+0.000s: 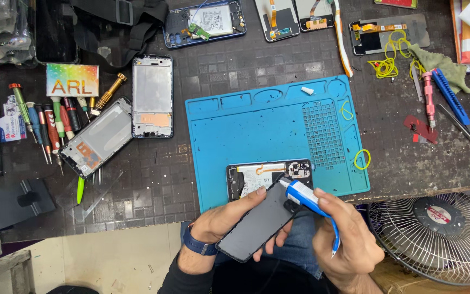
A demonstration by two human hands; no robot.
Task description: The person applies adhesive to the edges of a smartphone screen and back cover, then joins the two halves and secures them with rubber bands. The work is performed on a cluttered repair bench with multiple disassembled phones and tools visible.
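Left hand (229,220) clamped on a dark phone screen panel (259,223), thumb on top edge, fingers curled under the far side, panel tilted over the person's lap at the counter (153,188) front edge. Blue watch strap (199,246) on that wrist. Right hand (349,245) closed around a white-and-blue glue tube (305,197), nozzle end touching the panel's upper corner, tube tail poking out below the palm. Just beyond the panel, an opened phone body (262,177) lies flat on the near edge of a blue repair mat (257,125), battery and camera module showing. Mat also carries two yellow rubber bands (362,159) toward its right side and a small white piece (307,90) near the top. Left of the mat: two bare phone frames (152,95), one upright, one slanted, touching at a corner. Further left, a row of screwdrivers (50,122) and a colourful card (72,80). Top edge: another opened phone (205,23) and loose display parts (390,34) with flex cables. Right of mat: tangle of yellow bands (387,66), green cloth (441,65), blue pry tool (451,97), pink screwdriver (428,100), tweezers (462,128). Desk fan (436,234) with wire guard at lower right, beside the right hand. Black phone stand (14,202) at lower left.
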